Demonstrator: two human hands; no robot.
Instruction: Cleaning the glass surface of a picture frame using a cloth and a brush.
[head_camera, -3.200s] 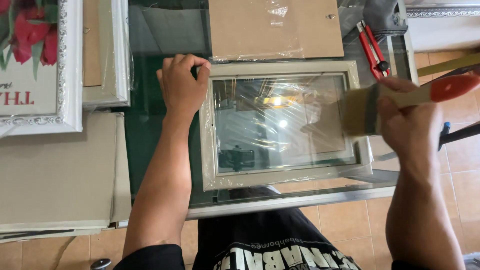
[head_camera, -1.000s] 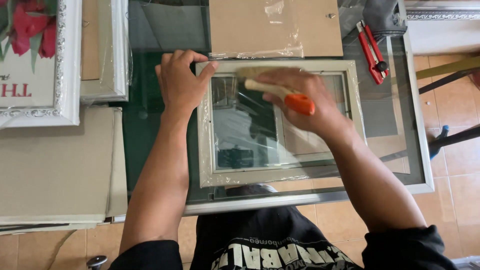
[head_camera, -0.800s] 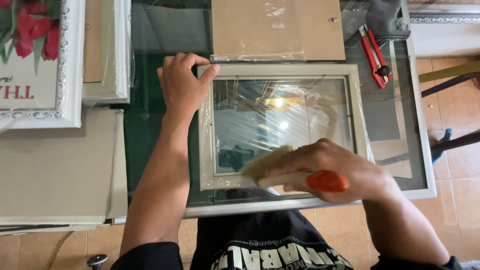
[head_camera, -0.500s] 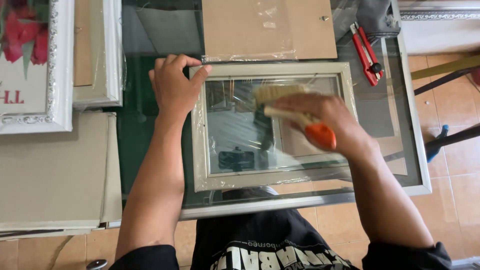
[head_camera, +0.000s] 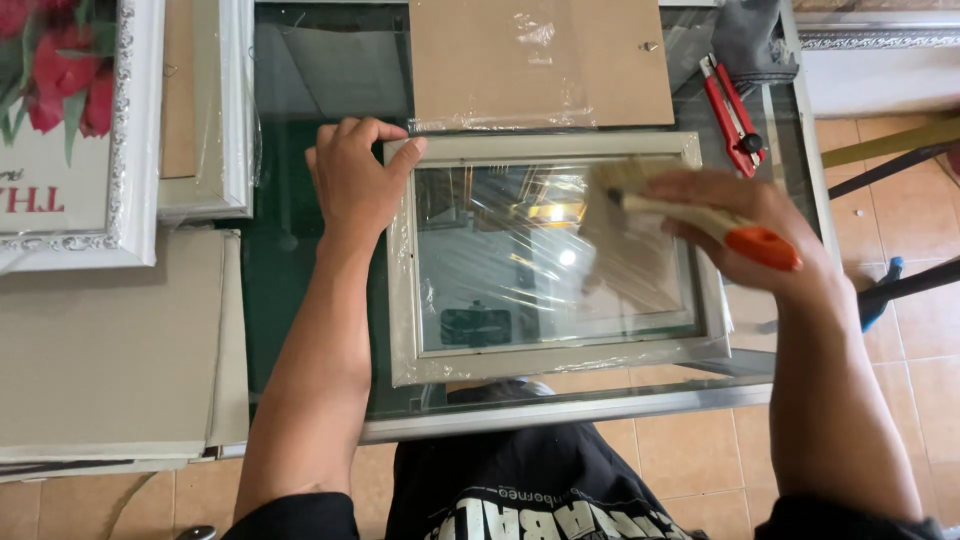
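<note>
Covering most of the view, a glass-topped table (head_camera: 300, 300) with a metal rim was seen from above, tiled floor showing below and to the right of it. Stacked beige boards (head_camera: 110, 340) were laid at the left, with a white ornate framed flower picture (head_camera: 70, 130) above them and a second white frame (head_camera: 215, 110) just beside it. A brown backing board (head_camera: 540, 60), partly wrapped in clear film, was placed at the far edge of the table, touching the top side of the pale picture frame (head_camera: 545, 260). That frame was laid flat near the table's middle, long axis running left to right, its glass wrapped in shiny film. The left hand (head_camera: 355, 180) was spread flat, fingers wide, and pressed on the frame's upper-left corner. The right hand (head_camera: 745, 235) was closed around a brush (head_camera: 690, 215) over the frame's upper-right part. The brush was held nearly level, long axis left to right and slightly tilted, pale bristles pointed left toward the frame's middle, orange handle end pointed right and down past the frame's edge. Hand and brush were blurred, so bristle contact with the glass could not be told. A red utility knife (head_camera: 730, 115) was laid at the table's far right, angled, well apart from both hands.
</note>
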